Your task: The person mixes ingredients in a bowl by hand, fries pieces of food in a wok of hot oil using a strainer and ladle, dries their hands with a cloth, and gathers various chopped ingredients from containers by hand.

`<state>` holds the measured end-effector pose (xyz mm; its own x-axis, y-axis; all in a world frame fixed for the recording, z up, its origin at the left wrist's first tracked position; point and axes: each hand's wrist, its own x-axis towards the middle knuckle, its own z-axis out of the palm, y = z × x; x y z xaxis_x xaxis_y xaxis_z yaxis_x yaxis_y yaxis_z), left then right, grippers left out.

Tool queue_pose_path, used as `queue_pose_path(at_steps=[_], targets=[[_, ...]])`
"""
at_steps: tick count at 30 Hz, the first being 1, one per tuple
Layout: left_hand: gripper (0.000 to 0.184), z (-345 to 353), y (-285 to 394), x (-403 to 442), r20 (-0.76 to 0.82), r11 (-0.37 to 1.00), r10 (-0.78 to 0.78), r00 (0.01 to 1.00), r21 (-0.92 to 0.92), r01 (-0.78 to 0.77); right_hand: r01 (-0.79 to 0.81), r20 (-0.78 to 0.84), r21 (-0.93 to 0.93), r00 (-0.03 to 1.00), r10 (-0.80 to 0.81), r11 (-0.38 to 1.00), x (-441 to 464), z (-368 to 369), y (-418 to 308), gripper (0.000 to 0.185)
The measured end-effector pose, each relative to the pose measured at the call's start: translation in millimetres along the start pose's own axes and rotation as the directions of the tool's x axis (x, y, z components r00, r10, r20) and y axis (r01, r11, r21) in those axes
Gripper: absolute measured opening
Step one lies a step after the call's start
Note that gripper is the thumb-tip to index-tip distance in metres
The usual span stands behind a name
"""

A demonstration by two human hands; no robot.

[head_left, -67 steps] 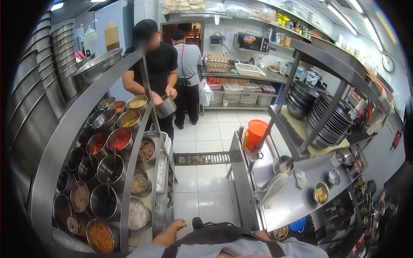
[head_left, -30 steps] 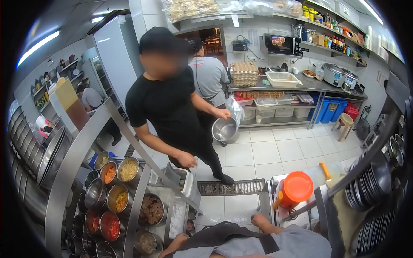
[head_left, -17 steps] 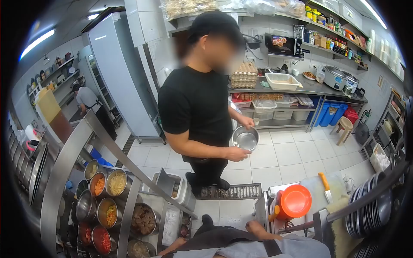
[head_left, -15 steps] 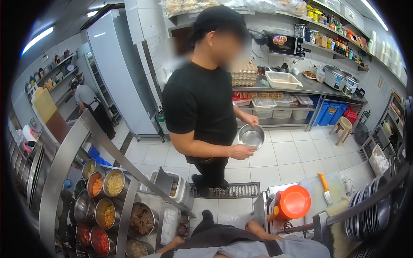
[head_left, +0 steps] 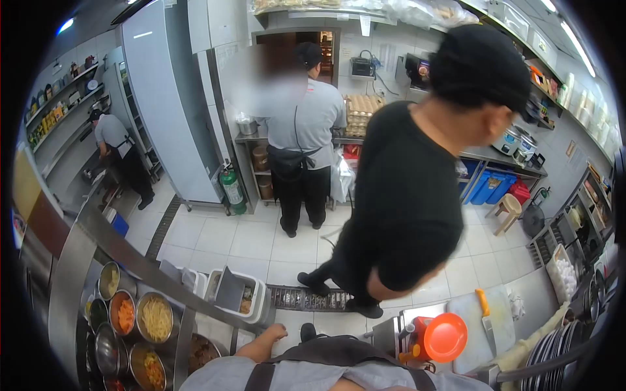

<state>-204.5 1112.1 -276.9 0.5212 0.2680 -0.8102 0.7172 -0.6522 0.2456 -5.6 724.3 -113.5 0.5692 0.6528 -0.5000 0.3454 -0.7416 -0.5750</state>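
Lower left, a cluster of round steel pots stands behind a metal frame: one of orange shreds, one of pale yellow strips, one of diced yellow and red pieces. Right of them sits a steel pot of brown meat, partly hidden.

Left of bottom centre, the wearer's bare left hand is just below a white plastic bin; its fingers look loosely curled, though how far open is hard to tell, and nothing shows in it. The right hand is out of view, so its state cannot be told.

Right of centre, a person in a black T-shirt faces right. Lower right, a round orange plastic container and an orange-handled knife, lying on a white cutting board, are on the steel counter.
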Motion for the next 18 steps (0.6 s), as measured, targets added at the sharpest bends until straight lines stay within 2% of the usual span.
queue_pose_path(at_steps=[2,6,10,12,13,14,15,16,18], targets=[[0.044,-37,27,-22,-0.192,0.928,-0.076,0.978,-0.373,-0.001,-0.008,-0.011,-0.021,1.000,0.008,1.000,14,-5,-4,0.021],[0.048,-63,31,-4,-0.166,0.887,-0.064,0.984,-0.461,-0.020,-0.017,-0.022,-0.038,1.000,0.017,0.999,33,-14,-7,0.021],[0.036,-55,-1,8,-0.122,0.914,-0.059,0.991,-0.405,0.004,-0.028,-0.023,-0.052,0.999,0.027,0.998,43,-20,-15,0.021],[0.026,-52,-25,16,-0.042,0.980,-0.026,0.999,-0.197,0.017,-0.029,-0.021,-0.054,0.999,0.028,0.998,47,-22,-17,0.021],[0.026,-46,-45,18,-0.040,0.981,-0.024,0.999,-0.194,0.016,-0.026,-0.021,-0.055,0.999,0.025,0.998,49,-23,-18,0.021],[0.024,-39,-66,18,-0.152,0.971,0.215,0.965,-0.075,-0.228,-0.024,-0.019,-0.059,1.000,0.022,0.998,50,-23,-19,0.021],[0.023,-37,-74,11,-0.228,0.894,0.446,0.865,0.065,-0.443,-0.021,-0.015,-0.059,1.000,0.020,0.998,51,-23,-19,0.021],[0.023,-35,-76,8,-0.224,0.896,0.443,0.868,0.061,-0.441,-0.016,-0.013,-0.060,1.000,0.015,0.998,52,-23,-19,0.021],[0.023,-43,-76,2,-0.240,0.848,0.525,0.817,0.235,-0.476,-0.001,-0.008,-0.060,1.000,0.001,0.998,53,-22,-18,0.021]])
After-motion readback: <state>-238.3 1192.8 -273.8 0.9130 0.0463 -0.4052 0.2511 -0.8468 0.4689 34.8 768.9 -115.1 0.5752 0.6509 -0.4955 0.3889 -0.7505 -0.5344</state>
